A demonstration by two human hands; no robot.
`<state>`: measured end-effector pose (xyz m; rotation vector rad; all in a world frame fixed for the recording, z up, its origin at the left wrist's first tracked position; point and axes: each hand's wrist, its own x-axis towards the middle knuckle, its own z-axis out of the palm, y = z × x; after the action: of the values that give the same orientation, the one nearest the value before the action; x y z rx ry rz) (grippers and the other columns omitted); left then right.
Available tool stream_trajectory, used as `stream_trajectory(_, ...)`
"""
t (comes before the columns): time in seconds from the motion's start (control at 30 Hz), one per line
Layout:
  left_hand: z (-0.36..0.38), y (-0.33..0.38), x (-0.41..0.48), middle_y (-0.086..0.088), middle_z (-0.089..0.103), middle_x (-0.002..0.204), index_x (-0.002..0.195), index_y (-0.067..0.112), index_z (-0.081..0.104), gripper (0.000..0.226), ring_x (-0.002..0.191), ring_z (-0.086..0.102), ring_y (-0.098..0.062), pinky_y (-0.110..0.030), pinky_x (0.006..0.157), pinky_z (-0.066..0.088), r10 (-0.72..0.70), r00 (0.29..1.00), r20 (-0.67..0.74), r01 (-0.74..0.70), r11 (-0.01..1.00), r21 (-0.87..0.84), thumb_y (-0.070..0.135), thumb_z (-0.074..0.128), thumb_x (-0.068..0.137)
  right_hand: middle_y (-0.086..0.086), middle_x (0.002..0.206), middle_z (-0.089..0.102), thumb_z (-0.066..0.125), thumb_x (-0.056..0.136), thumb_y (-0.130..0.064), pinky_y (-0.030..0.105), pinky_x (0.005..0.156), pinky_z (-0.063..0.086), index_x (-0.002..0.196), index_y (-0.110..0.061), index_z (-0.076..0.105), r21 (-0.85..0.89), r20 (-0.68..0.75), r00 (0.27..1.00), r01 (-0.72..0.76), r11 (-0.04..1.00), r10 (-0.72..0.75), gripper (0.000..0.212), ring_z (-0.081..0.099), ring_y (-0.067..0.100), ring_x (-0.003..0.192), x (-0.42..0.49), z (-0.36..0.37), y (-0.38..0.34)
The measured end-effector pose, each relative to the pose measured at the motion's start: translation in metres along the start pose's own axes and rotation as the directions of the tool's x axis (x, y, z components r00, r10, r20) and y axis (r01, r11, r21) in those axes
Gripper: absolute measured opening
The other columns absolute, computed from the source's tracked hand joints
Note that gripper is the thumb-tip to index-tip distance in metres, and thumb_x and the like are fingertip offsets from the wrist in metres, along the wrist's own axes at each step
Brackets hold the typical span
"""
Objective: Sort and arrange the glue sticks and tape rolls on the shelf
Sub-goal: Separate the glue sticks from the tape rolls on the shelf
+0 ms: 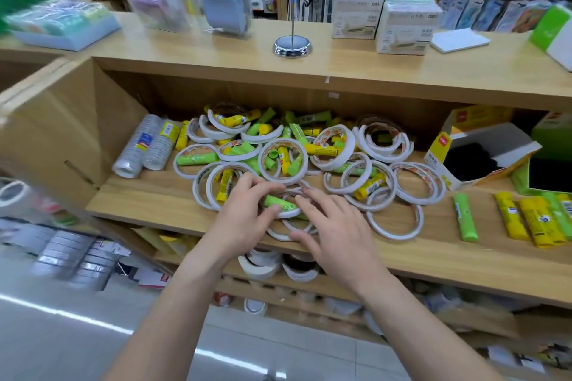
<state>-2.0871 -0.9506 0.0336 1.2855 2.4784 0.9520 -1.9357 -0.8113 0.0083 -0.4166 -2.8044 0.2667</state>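
Green plastic glue stick (278,203): left hand (244,216) pinches it, probably to sort it from white tape rolls (392,236); right hand (335,227) released, steadying pile.

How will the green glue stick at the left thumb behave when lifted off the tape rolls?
Probably stiff and light: the green glue stick looks like a short plastic tube. Round and lying across a tape roll, it could roll if nudged. The left hand seems to pinch it, so slipping looks unlikely.

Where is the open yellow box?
In the head view, the open yellow box stands at the right of the shelf, beside the tape rolls and behind the lined-up glue sticks.
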Motion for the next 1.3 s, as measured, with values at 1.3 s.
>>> stream_trajectory(1.3,-0.066,-0.082,-0.036,0.003,0.056,0.106,0.125,0.022,0.067,0.033,0.1,0.053,-0.006,-0.017,0.09,0.042,-0.258,0.822,-0.508,0.202,0.966,-0.164,0.019,0.07,0.092,-0.015,0.096,0.055,0.04,0.096,-0.061,0.029,0.067,0.046,0.112,-0.026,0.057,0.389,-0.005,0.991,0.124,0.913,-0.133,0.042,0.054,0.002,0.081,0.118,-0.031,-0.071)
